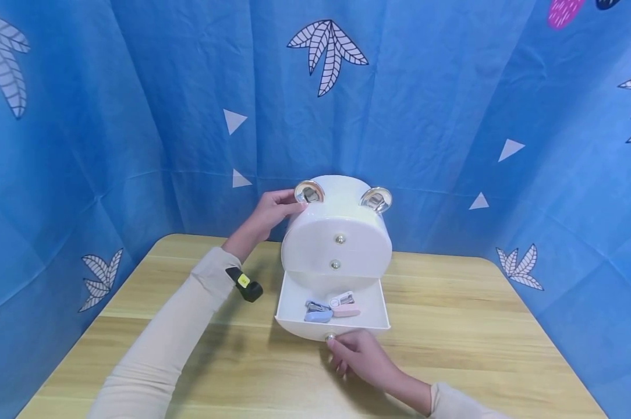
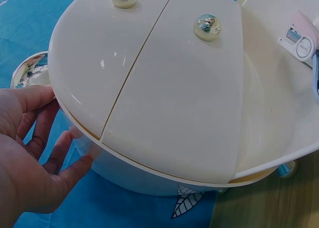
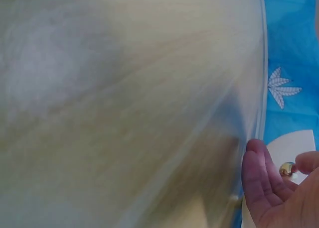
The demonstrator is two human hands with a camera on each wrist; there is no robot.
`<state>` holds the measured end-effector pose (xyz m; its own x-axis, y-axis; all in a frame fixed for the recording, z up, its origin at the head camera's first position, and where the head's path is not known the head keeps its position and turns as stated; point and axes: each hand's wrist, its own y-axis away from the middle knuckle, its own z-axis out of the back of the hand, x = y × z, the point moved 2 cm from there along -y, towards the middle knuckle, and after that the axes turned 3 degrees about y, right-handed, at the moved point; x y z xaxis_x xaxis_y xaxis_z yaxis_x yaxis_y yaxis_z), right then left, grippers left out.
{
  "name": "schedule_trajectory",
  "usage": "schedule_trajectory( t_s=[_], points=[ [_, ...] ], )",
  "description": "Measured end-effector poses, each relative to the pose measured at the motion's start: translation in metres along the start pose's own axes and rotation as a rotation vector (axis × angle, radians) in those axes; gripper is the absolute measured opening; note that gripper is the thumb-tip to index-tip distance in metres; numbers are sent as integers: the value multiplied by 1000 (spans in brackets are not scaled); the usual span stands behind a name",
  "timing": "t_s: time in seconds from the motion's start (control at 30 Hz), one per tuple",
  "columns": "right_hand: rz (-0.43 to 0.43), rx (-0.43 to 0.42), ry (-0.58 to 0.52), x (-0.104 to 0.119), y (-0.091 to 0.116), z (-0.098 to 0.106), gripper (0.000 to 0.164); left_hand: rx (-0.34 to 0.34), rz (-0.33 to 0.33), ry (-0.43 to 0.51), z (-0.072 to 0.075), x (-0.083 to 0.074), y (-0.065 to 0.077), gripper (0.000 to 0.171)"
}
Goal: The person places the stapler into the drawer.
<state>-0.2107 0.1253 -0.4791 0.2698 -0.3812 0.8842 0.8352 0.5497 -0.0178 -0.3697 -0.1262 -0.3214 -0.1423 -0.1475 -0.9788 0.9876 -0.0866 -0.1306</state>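
Note:
A white rounded drawer box [image 1: 341,192] with shiny ear-shaped pieces on top stands on the table. My left hand [image 1: 276,212] rests on its left side by the ear [image 1: 309,191]; in the left wrist view the fingers [image 2: 57,151] lie loosely along the curved wall. The bottom drawer [image 1: 300,291] is pulled out. Inside lie small staplers: a blue one [image 1: 318,314], a pink one [image 1: 347,311] and a white one [image 1: 341,299]. My right hand [image 1: 365,356] pinches the gold knob [image 1: 330,336] on the drawer's front between thumb and forefinger.
Two upper drawers with round knobs [image 1: 340,238] sit closed above. Behind the wooden table [image 1: 452,326] hangs a blue patterned curtain [image 1: 431,116], close to the box's back and along both sides. A black strap [image 1: 250,288] hangs at the left wrist.

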Motion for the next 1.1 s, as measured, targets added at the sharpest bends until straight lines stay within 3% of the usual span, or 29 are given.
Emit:
schedule_trajectory(
  t_s=[0.7,1.1],
  points=[
    [-24,-55,-51,5,-3,-2,30,-13,30,42,0,-1,3,47],
    [-16,-125,-1,3,-26,14,30,-17,39,56,-2,-5,3,44]
  ],
)
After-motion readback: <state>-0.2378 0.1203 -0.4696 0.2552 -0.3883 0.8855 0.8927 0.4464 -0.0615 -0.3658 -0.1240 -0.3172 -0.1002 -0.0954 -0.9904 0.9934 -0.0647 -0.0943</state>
